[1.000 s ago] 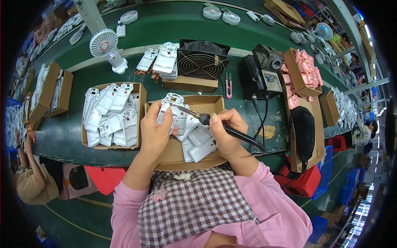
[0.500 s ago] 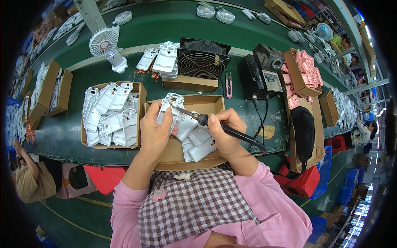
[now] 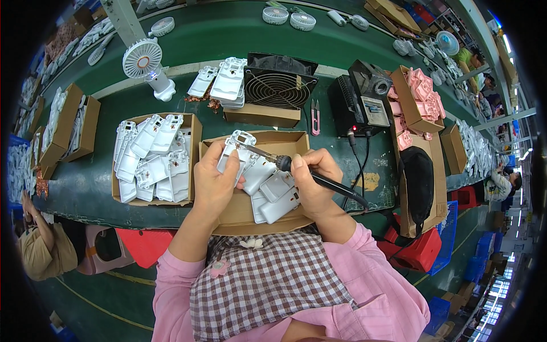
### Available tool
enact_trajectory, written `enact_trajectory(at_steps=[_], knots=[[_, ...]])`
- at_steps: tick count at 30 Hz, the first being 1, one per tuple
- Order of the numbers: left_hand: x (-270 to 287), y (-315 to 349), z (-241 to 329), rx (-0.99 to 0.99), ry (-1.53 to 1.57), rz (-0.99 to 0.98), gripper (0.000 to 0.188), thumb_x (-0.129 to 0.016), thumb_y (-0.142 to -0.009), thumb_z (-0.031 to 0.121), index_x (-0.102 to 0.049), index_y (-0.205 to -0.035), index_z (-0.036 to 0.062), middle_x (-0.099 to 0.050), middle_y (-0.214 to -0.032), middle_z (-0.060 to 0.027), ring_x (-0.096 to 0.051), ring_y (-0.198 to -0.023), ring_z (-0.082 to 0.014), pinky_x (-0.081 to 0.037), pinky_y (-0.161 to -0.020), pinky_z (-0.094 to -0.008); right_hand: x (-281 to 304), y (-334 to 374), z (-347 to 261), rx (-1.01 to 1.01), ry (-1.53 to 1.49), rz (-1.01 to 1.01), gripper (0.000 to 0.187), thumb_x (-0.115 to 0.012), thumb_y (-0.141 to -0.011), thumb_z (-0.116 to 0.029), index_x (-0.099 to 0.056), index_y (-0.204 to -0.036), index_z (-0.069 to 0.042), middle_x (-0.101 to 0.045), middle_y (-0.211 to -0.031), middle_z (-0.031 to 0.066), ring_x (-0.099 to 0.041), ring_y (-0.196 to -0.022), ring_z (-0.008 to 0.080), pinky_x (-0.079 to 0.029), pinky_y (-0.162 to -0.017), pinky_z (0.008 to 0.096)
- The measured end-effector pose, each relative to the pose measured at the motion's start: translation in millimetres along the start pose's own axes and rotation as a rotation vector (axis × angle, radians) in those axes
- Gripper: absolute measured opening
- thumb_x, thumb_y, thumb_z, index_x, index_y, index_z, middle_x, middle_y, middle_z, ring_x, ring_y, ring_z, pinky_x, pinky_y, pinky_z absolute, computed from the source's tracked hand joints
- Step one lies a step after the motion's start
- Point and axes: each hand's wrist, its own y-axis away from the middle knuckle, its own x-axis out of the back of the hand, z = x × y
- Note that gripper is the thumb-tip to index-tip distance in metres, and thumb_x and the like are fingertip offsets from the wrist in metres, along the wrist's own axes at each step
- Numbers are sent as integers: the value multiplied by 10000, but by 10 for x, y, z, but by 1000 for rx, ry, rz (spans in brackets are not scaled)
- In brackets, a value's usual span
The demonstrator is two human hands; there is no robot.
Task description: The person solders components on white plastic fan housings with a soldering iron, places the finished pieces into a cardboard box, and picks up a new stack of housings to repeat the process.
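Head view: the left hand [image 3: 215, 181] pinches a white casing [image 3: 232, 142], long axis pointing forward; the right hand [image 3: 313, 185] grips a left-pointing soldering iron [image 3: 345, 190].

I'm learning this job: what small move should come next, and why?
Probably steady the white casing with the left hand, since the soldering iron in the right hand has its tip at or very near it, and a slip might mark it.

From here I see smooth, glossy white plastic casing [image 3: 228, 146]; soldering iron [image 3: 345, 192] with metal shaft [image 3: 261, 153], black plastic handle; matt cardboard box [image 3: 239, 221]; scuffed green tabletop [image 3: 91, 185]; woven cloth apron [image 3: 256, 285].
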Motion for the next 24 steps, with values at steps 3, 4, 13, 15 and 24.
enact_trajectory(at_steps=[3,4,13,15,24], knots=[[-5,7,4,-4,1,-5,218,-492,-953,125,-546,-1134,18,-625,-794,-36,-553,-529,-61,-470,-448,-188,-5,-11,-4,12,14,-5,157,-668,-833,-68,-539,-760,-18,-586,-651,10,-484,-560,33,-403,-499,202],[-5,7,2,-4,1,-5,218,-492,-953,125,-546,-1134,18,-625,-794,-36,-553,-529,-61,-470,-448,-188,-7,-13,-6,11,14,-5,157,-668,-833,-68,-539,-760,-18,-586,-651,10,-484,-560,33,-403,-499,202],[-24,26,48,-2,0,25,167,-528,-924,122,-590,-1032,11,-619,-746,-34,-570,-554,-59,-485,-468,-206,-50,-22,-56,6,20,-22,158,-604,-855,-19,-492,-744,-23,-520,-638,-4,-409,-551,23,-336,-500,195],[-23,25,48,3,-1,24,166,-528,-923,120,-591,-1032,11,-619,-740,-32,-568,-547,-60,-486,-464,-206,-47,-25,-40,22,36,-27,159,-602,-855,-18,-490,-742,-24,-518,-636,-5,-409,-549,23,-334,-498,194],[-17,24,21,-10,-21,13,197,-501,-944,119,-570,-1102,23,-616,-770,-21,-550,-516,-55,-464,-442,-185,-8,-13,-7,33,50,-22,156,-672,-835,-77,-545,-766,-20,-590,-641,13,-490,-555,33,-400,-491,204]])
